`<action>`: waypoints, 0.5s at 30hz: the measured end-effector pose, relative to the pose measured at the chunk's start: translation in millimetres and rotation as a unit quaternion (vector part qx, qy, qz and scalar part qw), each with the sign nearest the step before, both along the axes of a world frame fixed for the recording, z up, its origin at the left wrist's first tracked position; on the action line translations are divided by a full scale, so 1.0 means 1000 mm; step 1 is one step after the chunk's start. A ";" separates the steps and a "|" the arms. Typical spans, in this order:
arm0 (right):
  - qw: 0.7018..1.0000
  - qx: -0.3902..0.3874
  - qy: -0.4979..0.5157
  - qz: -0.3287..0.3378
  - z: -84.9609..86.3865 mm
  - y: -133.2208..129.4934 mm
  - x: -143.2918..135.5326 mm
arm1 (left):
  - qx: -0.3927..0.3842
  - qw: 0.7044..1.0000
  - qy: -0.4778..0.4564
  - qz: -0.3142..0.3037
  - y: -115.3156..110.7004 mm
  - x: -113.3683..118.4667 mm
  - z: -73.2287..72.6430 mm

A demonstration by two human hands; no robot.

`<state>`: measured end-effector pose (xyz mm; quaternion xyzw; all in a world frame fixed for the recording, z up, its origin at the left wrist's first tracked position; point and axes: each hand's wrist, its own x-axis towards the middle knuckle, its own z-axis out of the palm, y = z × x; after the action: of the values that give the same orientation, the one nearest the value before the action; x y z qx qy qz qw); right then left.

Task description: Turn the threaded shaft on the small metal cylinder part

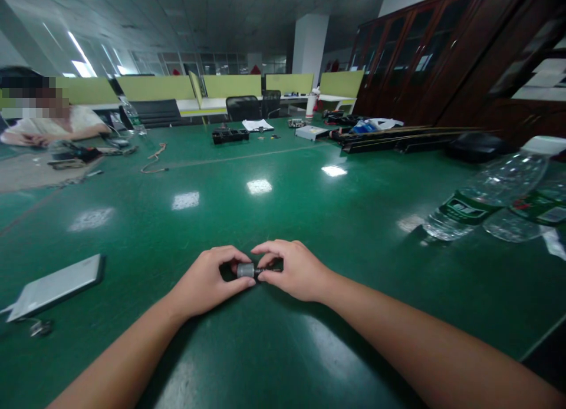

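Grey metal cylinder (pixel 246 270), by which the middle of the near part of the green tabletop (pixel 221 220) is occupied, is held low between two bare hands. It is clasped at its sides between the thumb and fingers of the left hand (pixel 207 282), which are closed on it, so that only its middle and one end are shown. Thin dark shaft (pixel 257 271), by which the cylinder is extended toward the right, is pinched between the thumb and bent fingers of the right hand (pixel 300 271); the forefinger is held raised above it, and how firmly the shaft is gripped cannot be told. Whether the table is touched by the cylinder cannot be told either.

Well apart at the left, a flat silver device (pixel 57 285) is laid down, with a small metal piece (pixel 41 327) placed just beside it. At the right, two clear bottles with green labels (pixel 469 208) are stood side by side. Farther back, a black tray (pixel 230 136), white papers (pixel 257 125) and long dark rails (pixel 389 139) are set out, and a seated person (pixel 86 123) is seen at the far left.
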<state>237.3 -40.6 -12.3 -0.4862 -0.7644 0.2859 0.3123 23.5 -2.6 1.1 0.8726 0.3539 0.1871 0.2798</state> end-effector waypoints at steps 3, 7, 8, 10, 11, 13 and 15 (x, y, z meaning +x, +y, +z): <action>1.000 0.013 -0.010 -0.006 0.002 -0.001 0.000 | 0.007 1.000 0.008 -0.003 0.001 0.000 -0.001; 0.999 0.035 -0.030 -0.011 0.002 -0.001 0.003 | 0.020 1.000 0.014 -0.005 0.001 0.000 -0.003; 0.999 0.036 -0.034 -0.010 0.002 -0.001 0.004 | 0.024 1.000 0.014 -0.007 0.001 0.000 -0.003; 0.999 0.033 -0.041 -0.001 0.001 0.000 0.004 | 0.032 0.999 0.015 -0.010 0.000 0.002 -0.003; 0.998 0.032 -0.046 0.005 0.000 0.000 0.004 | 0.036 0.999 0.017 -0.009 -0.001 0.003 -0.003; 0.998 0.030 -0.056 0.017 -0.001 0.001 0.004 | 0.043 0.999 0.023 -0.004 -0.002 0.005 -0.004; 0.997 0.031 -0.061 0.020 -0.001 0.002 0.005 | 0.045 0.999 0.028 0.002 -0.003 0.006 -0.004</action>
<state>242.0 -38.7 -13.3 -0.4779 -0.8000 0.2376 0.2741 29.3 -5.5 -2.9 0.8886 0.3544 0.1792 0.2296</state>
